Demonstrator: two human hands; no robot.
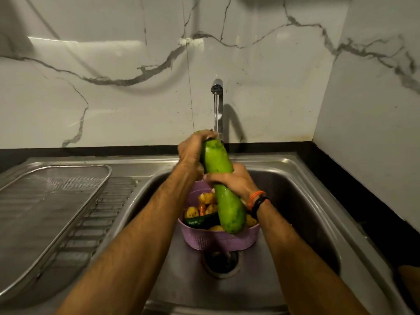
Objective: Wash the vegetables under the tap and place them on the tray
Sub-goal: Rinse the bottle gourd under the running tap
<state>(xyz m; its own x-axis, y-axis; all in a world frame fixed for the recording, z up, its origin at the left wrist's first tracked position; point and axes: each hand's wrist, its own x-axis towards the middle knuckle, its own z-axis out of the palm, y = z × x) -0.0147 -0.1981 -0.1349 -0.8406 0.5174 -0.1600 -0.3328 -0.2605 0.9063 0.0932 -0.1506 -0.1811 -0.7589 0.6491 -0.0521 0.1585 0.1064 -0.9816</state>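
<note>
Backdrop: white marble-look wall tiles with grey veins (136,64), black counter strip below them, stainless steel sink unit in front.
Far left of both hands: rectangular steel mesh tray (45,201) lying on the ribbed drainboard (106,214); nothing seen on it; well apart from the fingers, to the left of the left hand.
Left hand (193,153): fingers curled over the far upper end of the long pale green bottle gourd (221,185), gripping it; fingertips wrap the top just beside the water stream.
Gourd axis: long axis runs from the far upper end at the left hand, down and toward the camera, slightly rightward; near blunt end hangs over the basket's near rim. Steeply tilted, close to upright.
Tap: chrome spout (217,86) behind and above the left fingers, water running (217,112); stream lands at the gourd's top end.
Right hand (234,181): fingers wrapped across the gourd's middle, gripping it; orange and black wrist bands (258,201) just behind it.
Below both hands: lilac perforated plastic basket (218,239) standing in the sink basin (306,212), holding yellowish potatoes (192,212), an orange carrot (201,208), a dark green cucumber (200,220); drain hole (221,261) just in front of the basket.
Step, my read: gourd under wash, not yet on the tray.
Key relation: tray lies left of the gourd, left hand nearer to it; likely needs a leftward swing with the long axis laid flat along the tray.
Risk: wet skin, could slip.
</note>
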